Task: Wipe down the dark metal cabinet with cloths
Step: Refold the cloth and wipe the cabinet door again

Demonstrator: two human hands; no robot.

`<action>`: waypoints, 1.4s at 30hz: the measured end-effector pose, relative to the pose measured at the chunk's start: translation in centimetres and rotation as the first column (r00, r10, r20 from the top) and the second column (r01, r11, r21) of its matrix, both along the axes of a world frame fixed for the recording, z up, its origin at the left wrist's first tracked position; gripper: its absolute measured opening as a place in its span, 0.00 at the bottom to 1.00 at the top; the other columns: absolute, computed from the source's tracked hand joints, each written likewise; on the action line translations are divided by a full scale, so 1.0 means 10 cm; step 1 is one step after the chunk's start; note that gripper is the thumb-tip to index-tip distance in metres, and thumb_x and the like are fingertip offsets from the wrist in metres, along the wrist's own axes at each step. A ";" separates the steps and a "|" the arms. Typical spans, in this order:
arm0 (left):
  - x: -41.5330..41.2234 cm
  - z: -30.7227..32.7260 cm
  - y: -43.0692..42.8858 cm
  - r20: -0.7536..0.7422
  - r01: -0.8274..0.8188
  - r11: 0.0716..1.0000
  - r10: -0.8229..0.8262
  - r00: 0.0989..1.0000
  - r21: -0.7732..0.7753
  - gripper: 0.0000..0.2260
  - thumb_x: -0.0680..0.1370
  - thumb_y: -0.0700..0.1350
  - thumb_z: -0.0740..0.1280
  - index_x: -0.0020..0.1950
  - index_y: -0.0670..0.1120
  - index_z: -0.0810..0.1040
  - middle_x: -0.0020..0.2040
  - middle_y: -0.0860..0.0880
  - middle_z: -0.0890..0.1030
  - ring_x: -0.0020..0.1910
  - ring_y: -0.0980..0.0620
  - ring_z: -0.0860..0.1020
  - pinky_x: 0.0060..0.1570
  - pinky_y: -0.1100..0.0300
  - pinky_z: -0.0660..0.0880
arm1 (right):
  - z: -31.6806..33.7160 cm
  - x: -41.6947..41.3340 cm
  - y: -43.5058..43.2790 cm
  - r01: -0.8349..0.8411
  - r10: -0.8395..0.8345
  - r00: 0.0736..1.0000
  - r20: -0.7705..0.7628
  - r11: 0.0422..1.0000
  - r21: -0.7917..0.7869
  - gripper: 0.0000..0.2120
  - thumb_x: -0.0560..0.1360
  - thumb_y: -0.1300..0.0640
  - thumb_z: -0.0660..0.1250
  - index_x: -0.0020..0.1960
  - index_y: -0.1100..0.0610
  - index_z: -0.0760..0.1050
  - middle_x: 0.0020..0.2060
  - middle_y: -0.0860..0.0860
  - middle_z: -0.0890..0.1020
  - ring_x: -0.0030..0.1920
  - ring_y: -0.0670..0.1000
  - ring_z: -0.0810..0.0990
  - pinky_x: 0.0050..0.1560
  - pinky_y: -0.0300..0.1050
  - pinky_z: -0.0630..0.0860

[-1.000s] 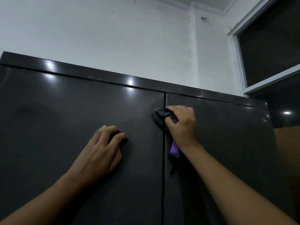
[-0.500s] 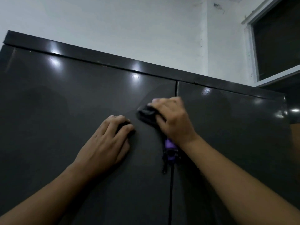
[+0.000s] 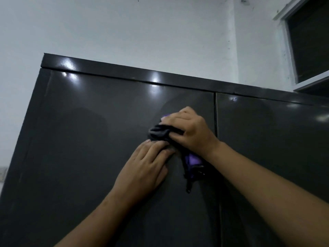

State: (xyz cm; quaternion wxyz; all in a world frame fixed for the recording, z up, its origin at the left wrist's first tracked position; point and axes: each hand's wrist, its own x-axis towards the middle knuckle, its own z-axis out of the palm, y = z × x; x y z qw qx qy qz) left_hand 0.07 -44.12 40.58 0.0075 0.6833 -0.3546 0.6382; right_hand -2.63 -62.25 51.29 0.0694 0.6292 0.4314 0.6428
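Note:
The dark metal cabinet (image 3: 80, 139) fills the lower view, with its two glossy doors meeting at a vertical seam (image 3: 215, 113). My right hand (image 3: 190, 132) grips a bunched dark cloth (image 3: 158, 133) against the left door, just left of the seam. A purple part of the cloth (image 3: 193, 160) hangs below my wrist. Just below it, my left hand (image 3: 144, 172) lies on the same door with its fingers fairly straight and its fingertips touching the cloth's lower edge. Whether anything lies under that palm is hidden.
A white wall (image 3: 142, 32) rises behind the cabinet's top edge (image 3: 124, 75). A dark window with a white frame (image 3: 309, 41) sits at the upper right, close to the cabinet's right corner. Light glares on the upper door.
My right hand has slid the cloth leftward from the seam onto the left door. My left hand's fingers have straightened, and the two hands now touch. The view has tilted up and left.

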 end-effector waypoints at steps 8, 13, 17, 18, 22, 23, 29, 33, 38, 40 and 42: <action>-0.03 0.00 0.03 -0.017 0.024 1.000 -0.024 1.000 0.000 0.18 0.80 0.50 0.58 0.67 0.48 0.77 0.66 0.47 0.75 0.65 0.49 0.71 0.75 0.53 0.58 | 0.45 -0.09 -0.31 0.114 -0.164 0.986 0.018 0.756 0.644 0.16 0.68 0.60 0.68 0.55 0.58 0.84 0.51 0.54 0.86 0.49 0.59 0.83 0.54 0.41 0.69; 0.03 0.01 0.03 0.003 0.024 1.000 -0.024 1.000 -0.011 0.18 0.79 0.50 0.58 0.65 0.47 0.78 0.64 0.46 0.75 0.63 0.47 0.72 0.73 0.51 0.61 | -0.02 0.03 0.10 0.079 -0.098 0.994 0.044 0.942 0.325 0.16 0.71 0.59 0.67 0.56 0.56 0.84 0.53 0.50 0.85 0.52 0.51 0.79 0.58 0.40 0.71; 0.04 -0.01 0.02 0.010 0.008 1.000 -0.008 1.000 -0.030 0.18 0.79 0.50 0.58 0.63 0.46 0.79 0.63 0.44 0.76 0.60 0.44 0.72 0.67 0.50 0.63 | -0.19 -0.04 -0.11 0.157 -0.163 0.987 0.014 0.969 0.192 0.13 0.72 0.61 0.68 0.56 0.58 0.82 0.50 0.53 0.81 0.48 0.55 0.74 0.54 0.44 0.72; 0.04 -0.02 0.02 0.016 0.001 0.999 -0.001 1.000 -0.033 0.18 0.79 0.50 0.58 0.63 0.46 0.79 0.63 0.44 0.76 0.59 0.43 0.73 0.66 0.50 0.64 | -0.21 -0.06 -0.20 0.193 -0.201 0.979 0.018 0.961 0.198 0.13 0.73 0.60 0.67 0.56 0.58 0.82 0.49 0.54 0.81 0.47 0.55 0.73 0.53 0.45 0.71; -0.06 -0.05 -0.11 0.035 -0.035 0.995 0.039 0.999 -0.097 0.19 0.77 0.49 0.58 0.63 0.44 0.78 0.62 0.42 0.75 0.58 0.41 0.73 0.61 0.44 0.65 | -0.21 -0.22 -0.72 0.299 -0.305 0.952 -0.037 0.895 0.330 0.14 0.74 0.60 0.64 0.57 0.59 0.81 0.50 0.55 0.80 0.47 0.59 0.75 0.53 0.44 0.69; -0.13 -0.05 -0.21 0.025 -0.037 0.991 0.040 0.999 -0.131 0.19 0.77 0.49 0.58 0.64 0.45 0.77 0.63 0.42 0.75 0.58 0.41 0.72 0.59 0.43 0.64 | -0.18 -0.29 -0.88 0.325 -0.327 0.943 -0.061 0.871 0.369 0.14 0.74 0.60 0.64 0.58 0.59 0.81 0.50 0.55 0.80 0.47 0.60 0.75 0.53 0.43 0.68; -0.47 0.19 -1.06 0.049 0.082 0.987 -0.076 0.996 -0.139 0.22 0.73 0.50 0.57 0.66 0.47 0.72 0.62 0.41 0.70 0.55 0.42 0.69 0.53 0.41 0.70 | 0.20 -0.48 -1.54 0.386 -0.389 0.918 -0.080 0.827 0.410 0.16 0.71 0.65 0.69 0.58 0.59 0.81 0.49 0.55 0.81 0.48 0.61 0.74 0.50 0.42 0.67; -0.54 0.37 -1.69 0.071 0.061 0.998 -0.059 0.996 -0.025 0.22 0.72 0.51 0.57 0.65 0.47 0.72 0.62 0.42 0.71 0.57 0.42 0.71 0.52 0.44 0.74 | 0.29 -0.42 -1.88 0.351 -0.366 0.930 -0.025 0.870 0.345 0.13 0.71 0.61 0.68 0.56 0.58 0.82 0.47 0.54 0.81 0.45 0.59 0.75 0.48 0.46 0.71; -0.53 0.36 -2.45 0.063 0.013 0.998 -0.017 0.998 0.063 0.22 0.72 0.51 0.59 0.65 0.48 0.71 0.62 0.42 0.73 0.57 0.42 0.70 0.60 0.46 0.67 | 0.28 -0.36 -2.58 0.189 -0.242 0.970 0.036 0.834 0.518 0.12 0.72 0.59 0.64 0.53 0.59 0.82 0.45 0.54 0.81 0.44 0.59 0.75 0.47 0.44 0.69; -0.47 0.32 -2.63 0.034 -0.004 0.997 0.001 0.999 0.071 0.21 0.72 0.50 0.61 0.64 0.48 0.72 0.61 0.43 0.73 0.58 0.42 0.71 0.65 0.45 0.63 | 0.31 -0.38 -2.91 0.173 -0.259 0.964 0.057 0.777 0.605 0.11 0.71 0.64 0.67 0.53 0.59 0.81 0.46 0.56 0.81 0.45 0.61 0.74 0.47 0.45 0.68; -0.44 0.27 -2.77 -0.011 -0.031 0.998 0.032 0.999 0.060 0.20 0.72 0.50 0.62 0.64 0.49 0.73 0.61 0.45 0.72 0.59 0.44 0.71 0.70 0.42 0.62 | 0.38 -0.42 -3.26 0.196 -0.300 0.954 0.029 0.691 0.695 0.11 0.72 0.65 0.68 0.53 0.60 0.81 0.48 0.58 0.80 0.47 0.62 0.74 0.44 0.46 0.67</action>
